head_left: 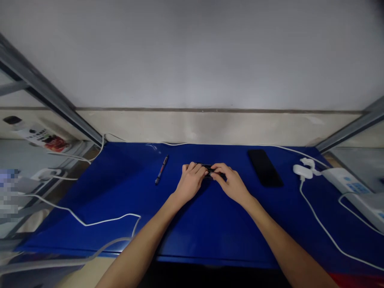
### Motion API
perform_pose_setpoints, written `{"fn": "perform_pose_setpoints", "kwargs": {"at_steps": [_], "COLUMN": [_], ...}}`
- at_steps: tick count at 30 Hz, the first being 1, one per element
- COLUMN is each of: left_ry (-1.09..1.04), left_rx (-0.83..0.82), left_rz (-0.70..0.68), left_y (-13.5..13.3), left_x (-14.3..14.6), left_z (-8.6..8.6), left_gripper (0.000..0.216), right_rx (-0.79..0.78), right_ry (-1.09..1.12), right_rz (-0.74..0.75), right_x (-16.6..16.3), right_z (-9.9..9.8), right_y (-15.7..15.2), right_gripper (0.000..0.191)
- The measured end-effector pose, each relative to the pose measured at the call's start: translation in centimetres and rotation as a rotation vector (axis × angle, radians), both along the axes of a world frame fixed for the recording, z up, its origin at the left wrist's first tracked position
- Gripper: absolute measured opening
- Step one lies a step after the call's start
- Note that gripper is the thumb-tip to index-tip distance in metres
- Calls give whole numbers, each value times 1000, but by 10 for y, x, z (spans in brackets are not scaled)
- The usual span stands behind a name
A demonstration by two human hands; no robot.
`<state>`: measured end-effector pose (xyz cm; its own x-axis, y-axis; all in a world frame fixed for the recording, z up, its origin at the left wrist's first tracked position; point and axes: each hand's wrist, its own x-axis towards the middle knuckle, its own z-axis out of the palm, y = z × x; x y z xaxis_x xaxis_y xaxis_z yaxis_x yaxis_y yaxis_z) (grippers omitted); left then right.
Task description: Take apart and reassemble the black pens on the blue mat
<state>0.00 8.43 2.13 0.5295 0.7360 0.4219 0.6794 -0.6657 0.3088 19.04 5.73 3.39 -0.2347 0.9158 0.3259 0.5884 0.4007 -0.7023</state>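
Note:
Both my hands meet over a small dark oblong thing (209,175) with shiny edges, lying at the middle of the blue desk (216,224). My left hand (191,178) is closed over its left end, fingers bent and palm down. Around the right end, my right hand (230,181) closes with thumb and fingers in a pinch. The fingers cover most of the thing, so I cannot tell its kind. A pen (162,170) rests apart to the left of my left hand. Right of my right hand lies a black phone (265,168), face not lit.
A white charger (303,171) is plugged into a white power strip (354,188) at the right. White cables (105,219) cross the desk's left side and run along the wall. A labelled bottle (42,136) stands beyond the metal frame (54,84) at left.

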Motion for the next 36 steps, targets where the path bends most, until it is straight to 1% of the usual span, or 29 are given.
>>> {"fn": "perform_pose_setpoints", "kwargs": {"at_steps": [3,6,8,10,12,15,16,20,21,24,25,28,30,34,36], "left_ry": [-1,4,4,9,17,20,19,22,25,30,33,39,34,15,12], "left_rx": [-10,-15,-11,-8,-4,3,7,14,10,-12,-22,-51,-67,-85,-86], "left_rz": [5,20,17,11,21,47,48,32,35,53,56,58,59,69,70], "left_y": [0,0,0,0,0,0,0,0,0,0,0,-1,-2,-3,-3], "left_x": [0,-1,-1,-1,0,0,0,0,0,0,0,0,0,0,0], "left_z": [0,1,1,0,0,0,-1,-2,-2,-2,-1,1,3,5,5], "left_gripper": [29,29,28,28,28,27,27,26,26,27,27,29,29,30,30], "right_rx": [8,44,-6,-45,-25,18,10,-27,-18,9,-1,-61,-65,-21,-62], "right_ry": [39,17,29,58,66,37,26,27,31,25,19,27,43,57,90], "right_rz": [-6,-25,-15,-2,-3,-15,-18,-21,-20,-27,-28,-10,-5,-15,3], "right_x": [-2,-3,-3,-3,-3,-3,-3,-4,-3,-3,-3,-2,-2,1,1], "right_z": [0,1,0,-1,-2,-2,-2,0,0,0,1,2,2,2,2], "right_y": [-1,-2,-1,-1,-1,-1,-1,-1,-1,-1,-1,-1,0,2,2], "right_gripper": [20,38,42,40,44,59,59,43,44,57,58,49,44,51,54]}}
